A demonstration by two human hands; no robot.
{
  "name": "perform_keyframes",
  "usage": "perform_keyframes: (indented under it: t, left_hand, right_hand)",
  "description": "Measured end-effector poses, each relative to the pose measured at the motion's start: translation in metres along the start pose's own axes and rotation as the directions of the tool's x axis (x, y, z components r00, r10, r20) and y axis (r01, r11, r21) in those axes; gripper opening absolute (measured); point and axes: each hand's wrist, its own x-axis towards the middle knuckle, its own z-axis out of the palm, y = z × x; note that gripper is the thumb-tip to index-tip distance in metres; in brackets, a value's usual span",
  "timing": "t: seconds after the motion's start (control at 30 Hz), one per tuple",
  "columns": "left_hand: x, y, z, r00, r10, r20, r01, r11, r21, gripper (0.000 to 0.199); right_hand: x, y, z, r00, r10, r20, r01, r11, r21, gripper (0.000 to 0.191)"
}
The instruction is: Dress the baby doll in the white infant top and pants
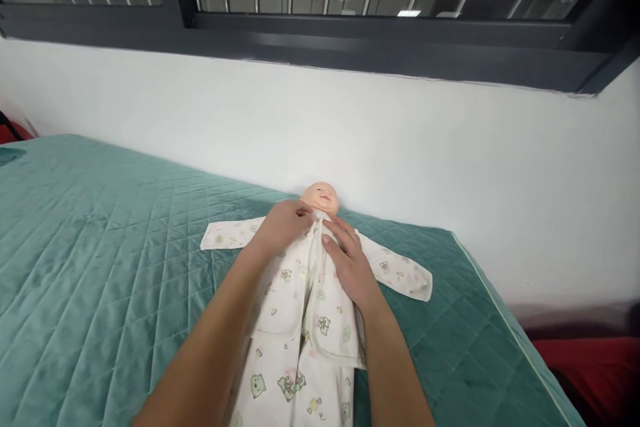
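Note:
A baby doll lies on its back, its head close to the wall. It wears a white baby jacket with a bear print and matching trousers. The jacket's sleeves stretch out to both sides, and its front edges part lower down. At the collar, my left hand is closed in a pinch on the jacket's edge, just under the doll's chin. My right hand rests on the other front panel, fingers stretched toward the collar and apart. Any fastener between the fingertips is too small to make out.
A green quilted cover lies under the doll, with a piped edge at the right. Behind it rises a white wall, topped by a dark window frame with metal bars. Red material shows at lower right.

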Motion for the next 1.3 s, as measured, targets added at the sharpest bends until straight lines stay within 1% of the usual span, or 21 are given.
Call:
perform_keyframes:
  t: [0.07,0.13,0.23,0.37,0.47,0.57,0.63,0.7,0.8,0.97,1.1,1.17,1.3]
  left_hand:
    - [0.003,-0.001,0.005,0.996,0.036,0.077,-0.042,0.995,0.086,0.019]
    - [0.003,-0.001,0.008,0.994,0.046,0.103,-0.059,0.990,0.127,0.020]
    - [0.002,-0.003,0.007,0.993,0.024,0.113,-0.035,0.995,0.095,0.014]
    - [0.004,-0.006,0.007,0.996,-0.010,0.091,0.004,0.998,0.068,0.010]
    - [0.004,-0.006,0.008,0.998,-0.014,0.054,0.014,1.000,0.011,0.011]
    - [0.002,-0.004,0.009,0.998,-0.046,-0.038,0.041,0.993,-0.115,0.011]
    - [-0.001,0.000,0.009,0.996,-0.055,-0.069,0.040,0.979,-0.202,0.011]
    - [-0.004,0.003,0.010,0.997,-0.055,-0.056,0.039,0.967,-0.251,0.012]
    - [-0.005,0.004,0.012,0.997,-0.062,-0.037,0.049,0.960,-0.275,0.013]
    - [-0.005,-0.004,0.014,0.998,-0.064,-0.007,0.058,0.942,-0.329,0.013]
    - [-0.007,-0.008,0.013,0.997,-0.065,0.031,0.072,0.927,-0.367,0.014]
    - [-0.009,-0.008,0.012,0.998,-0.046,0.046,0.060,0.923,-0.381,0.016]
    - [-0.012,-0.006,0.013,0.997,0.059,0.054,-0.039,0.945,-0.324,0.030]
  right_hand:
    - [0.000,-0.001,0.000,1.000,0.015,0.010,-0.014,1.000,-0.012,0.047]
    - [0.000,-0.002,0.001,1.000,0.022,0.010,-0.022,0.999,-0.028,0.047]
    - [0.000,-0.003,0.002,1.000,0.008,-0.004,-0.008,0.999,-0.045,0.045]
    - [-0.001,-0.004,0.003,1.000,-0.013,-0.017,0.012,0.998,-0.054,0.045]
    - [-0.001,-0.003,0.004,0.999,-0.025,-0.024,0.024,0.997,-0.068,0.044]
    - [-0.001,-0.002,0.005,0.998,-0.047,-0.035,0.045,0.997,-0.066,0.045]
    - [-0.001,-0.001,0.006,0.998,-0.059,-0.039,0.057,0.997,-0.059,0.046]
    - [-0.001,-0.001,0.006,0.997,-0.063,-0.035,0.061,0.996,-0.059,0.047]
    - [-0.001,-0.001,0.007,0.997,-0.068,-0.027,0.066,0.996,-0.067,0.048]
    - [-0.003,-0.005,0.007,0.997,-0.076,0.000,0.076,0.992,-0.098,0.050]
    - [-0.004,-0.011,0.006,0.999,-0.038,0.035,0.043,0.988,-0.147,0.051]
    - [-0.004,-0.013,0.006,0.999,-0.021,0.042,0.027,0.986,-0.167,0.051]
    - [-0.004,-0.012,0.006,0.999,-0.020,0.036,0.025,0.986,-0.164,0.050]
